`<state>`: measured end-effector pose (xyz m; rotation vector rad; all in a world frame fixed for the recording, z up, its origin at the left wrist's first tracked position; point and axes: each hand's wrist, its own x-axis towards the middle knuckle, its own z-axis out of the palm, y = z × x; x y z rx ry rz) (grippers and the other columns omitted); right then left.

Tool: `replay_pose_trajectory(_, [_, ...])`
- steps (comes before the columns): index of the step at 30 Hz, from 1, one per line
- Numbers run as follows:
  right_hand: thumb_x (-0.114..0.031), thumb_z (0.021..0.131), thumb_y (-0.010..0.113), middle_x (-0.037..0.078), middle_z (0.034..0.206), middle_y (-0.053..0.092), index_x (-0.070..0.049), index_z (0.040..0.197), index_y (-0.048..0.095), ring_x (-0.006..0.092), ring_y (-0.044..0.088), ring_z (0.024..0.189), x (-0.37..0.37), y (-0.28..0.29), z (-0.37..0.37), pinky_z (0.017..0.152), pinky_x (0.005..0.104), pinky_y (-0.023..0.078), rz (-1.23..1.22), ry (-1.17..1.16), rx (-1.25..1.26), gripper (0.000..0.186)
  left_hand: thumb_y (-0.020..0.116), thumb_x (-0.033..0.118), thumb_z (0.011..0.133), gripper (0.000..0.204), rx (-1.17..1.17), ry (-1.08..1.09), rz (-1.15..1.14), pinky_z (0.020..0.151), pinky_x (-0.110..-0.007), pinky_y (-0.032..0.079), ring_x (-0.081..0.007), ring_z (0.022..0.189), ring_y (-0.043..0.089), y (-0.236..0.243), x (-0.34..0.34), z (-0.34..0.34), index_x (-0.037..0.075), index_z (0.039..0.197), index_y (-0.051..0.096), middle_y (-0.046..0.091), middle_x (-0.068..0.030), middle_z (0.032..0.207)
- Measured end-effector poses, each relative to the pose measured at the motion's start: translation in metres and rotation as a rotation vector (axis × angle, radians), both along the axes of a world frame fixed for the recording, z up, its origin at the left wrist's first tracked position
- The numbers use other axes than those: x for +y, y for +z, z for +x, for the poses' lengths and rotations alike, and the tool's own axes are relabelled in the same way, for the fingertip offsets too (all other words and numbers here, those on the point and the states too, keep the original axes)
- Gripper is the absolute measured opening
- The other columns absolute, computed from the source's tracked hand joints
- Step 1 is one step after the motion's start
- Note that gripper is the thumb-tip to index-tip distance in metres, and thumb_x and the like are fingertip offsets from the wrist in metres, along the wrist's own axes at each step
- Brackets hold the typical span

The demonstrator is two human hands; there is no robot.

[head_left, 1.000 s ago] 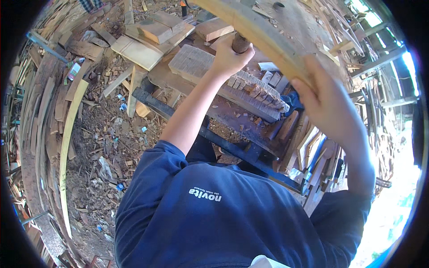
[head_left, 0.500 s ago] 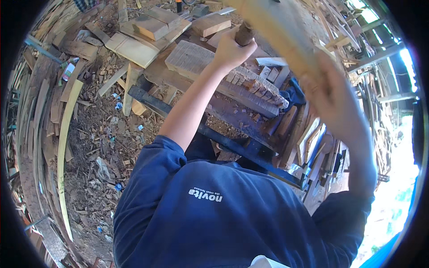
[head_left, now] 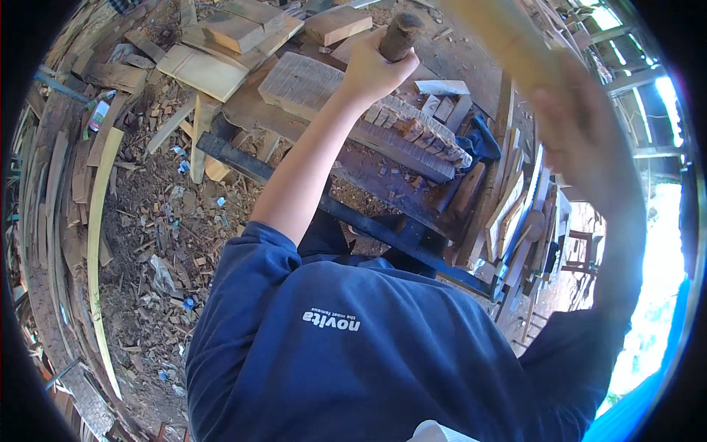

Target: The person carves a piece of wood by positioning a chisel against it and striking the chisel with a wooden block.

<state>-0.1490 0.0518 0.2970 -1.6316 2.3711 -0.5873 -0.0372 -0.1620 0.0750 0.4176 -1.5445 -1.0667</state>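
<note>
My left hand point(head_left: 377, 70) is closed round the thick, dark, worn wooden handle of what looks like a chisel point(head_left: 402, 35). Its round top faces up, and its lower end is hidden behind the hand. Out to the right, my right hand point(head_left: 571, 129) is raised and blurred, with its fingers round a pale wooden club point(head_left: 504, 37). The club slants toward the top edge, apart from the handle. Below my left hand lies a thick timber beam point(head_left: 313, 85), with a row of cut blocks or notches point(head_left: 423, 132) along its right part.
A dark bar point(head_left: 375, 234) crosses in front of me. Small wood offcuts point(head_left: 445, 107) and a dark blue cloth point(head_left: 482, 140) lie beyond the beam. Boards point(head_left: 202, 70) are stacked at the far left. Chips and scraps litter the ground point(head_left: 184, 236); long strips point(head_left: 96, 228) line the left.
My right hand and the club have swung to the right, away from the handle. My left hand keeps its grip on the chisel. The whole view has shifted slightly.
</note>
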Motion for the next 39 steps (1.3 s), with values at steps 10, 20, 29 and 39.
replay_pose_trajectory(10, [-0.022,0.098,0.062,0.015,0.084,0.067,-0.003,0.111,0.057,0.0303,0.067,0.079,-0.016,-0.046,-0.014,0.07,0.0418,0.05,-0.04,0.356,0.234,0.024,0.074,0.019,0.079,0.018,-0.051,-0.004,-0.018,0.064,-0.032,0.05,-0.0138,0.064,0.061,-0.003,0.0,0.002,0.003,0.083,0.066,0.066,-0.0045,0.068])
replay_pose_trajectory(20, [-0.034,0.099,0.066,0.005,0.09,0.067,-0.008,0.144,0.049,0.0127,0.064,0.075,-0.007,0.038,-0.035,0.063,0.0276,0.051,-0.413,-0.154,-0.251,0.055,0.072,0.012,0.08,0.009,-0.007,-0.026,0.05,0.061,-0.028,0.049,-0.0083,0.062,0.061,-0.001,0.001,0.003,0.005,0.081,0.066,0.066,0.0002,0.068])
replay_pose_trajectory(29, [-0.052,0.1,0.054,0.01,0.081,0.064,-0.001,0.15,0.026,0.0192,0.065,0.066,-0.008,0.035,0.034,0.055,0.0347,0.056,0.313,0.225,0.057,0.076,0.071,0.011,0.081,0.009,-0.031,-0.075,0.083,0.062,-0.028,0.048,-0.0075,0.064,0.058,-0.004,-0.004,0.0,0.004,0.081,0.065,0.064,0.0002,0.068])
replay_pose_trajectory(39, [-0.027,0.1,0.06,0.02,0.088,0.068,-0.001,0.118,0.059,0.03,0.069,0.08,0.001,-0.022,0.021,0.073,0.0426,0.052,0.141,0.325,0.167,0.033,0.071,0.011,0.081,0.012,-0.071,-0.097,0.124,0.062,-0.029,0.049,-0.0089,0.063,0.059,-0.011,-0.006,-0.002,0.003,0.077,0.063,0.063,-0.0006,0.067])
